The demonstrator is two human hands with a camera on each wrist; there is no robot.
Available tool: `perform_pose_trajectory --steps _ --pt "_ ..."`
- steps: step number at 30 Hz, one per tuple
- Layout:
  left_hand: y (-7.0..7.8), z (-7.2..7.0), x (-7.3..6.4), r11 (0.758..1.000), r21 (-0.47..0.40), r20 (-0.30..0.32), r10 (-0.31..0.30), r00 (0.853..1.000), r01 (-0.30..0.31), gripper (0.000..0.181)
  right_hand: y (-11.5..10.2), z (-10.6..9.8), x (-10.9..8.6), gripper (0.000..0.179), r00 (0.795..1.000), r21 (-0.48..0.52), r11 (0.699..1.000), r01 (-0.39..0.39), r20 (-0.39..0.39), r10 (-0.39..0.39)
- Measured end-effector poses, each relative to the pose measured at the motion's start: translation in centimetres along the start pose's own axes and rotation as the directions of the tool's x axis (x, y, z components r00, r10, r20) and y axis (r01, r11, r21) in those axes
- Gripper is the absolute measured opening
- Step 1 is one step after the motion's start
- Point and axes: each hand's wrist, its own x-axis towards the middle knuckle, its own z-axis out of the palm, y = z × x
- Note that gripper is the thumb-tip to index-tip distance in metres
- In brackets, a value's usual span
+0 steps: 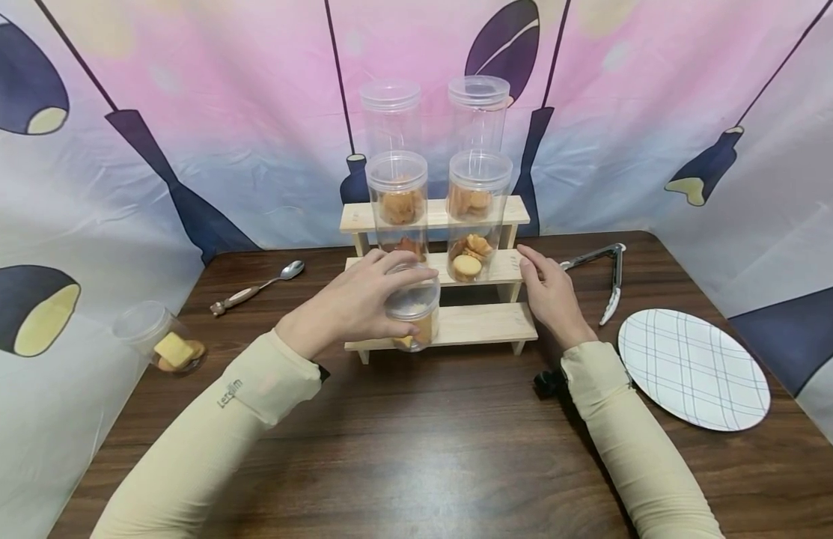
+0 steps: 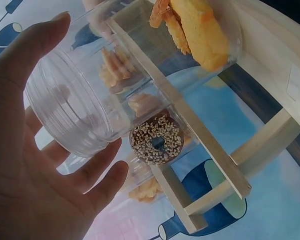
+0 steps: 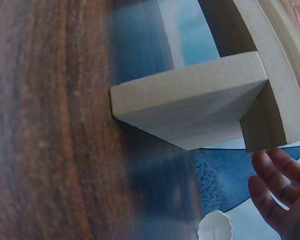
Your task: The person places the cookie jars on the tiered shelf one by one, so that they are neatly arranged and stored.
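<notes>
My left hand (image 1: 362,303) curls round the lid end of a clear plastic jar (image 1: 424,329) at the left of the lowest step of a wooden three-step rack (image 1: 483,323). The left wrist view shows the thumb on one side of its ribbed lid (image 2: 69,100), the fingers on the other. Orange-yellow pieces lie in the jar's bottom. My right hand (image 1: 551,296) is at the rack's right side, fingers extended. In the right wrist view its fingertips (image 3: 260,156) are right at the end of a shelf board (image 3: 285,100).
Lidded jars with snacks (image 1: 466,266) stand in two columns on the upper steps. Left on the table are a jar with yellow cake (image 1: 174,349) and a spoon (image 1: 254,292). Tongs (image 1: 617,277) and a white checked plate (image 1: 692,370) lie on the right. A curtain hangs behind.
</notes>
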Motion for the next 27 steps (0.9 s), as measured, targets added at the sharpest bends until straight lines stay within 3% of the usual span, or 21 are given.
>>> perform_pose_trajectory --steps 27 --pt "0.24 0.42 -0.39 0.993 0.120 -0.042 -0.015 0.999 0.020 0.074 0.06 0.06 0.03 0.051 1.000 -0.004 1.000 -0.005 -0.001 0.005"
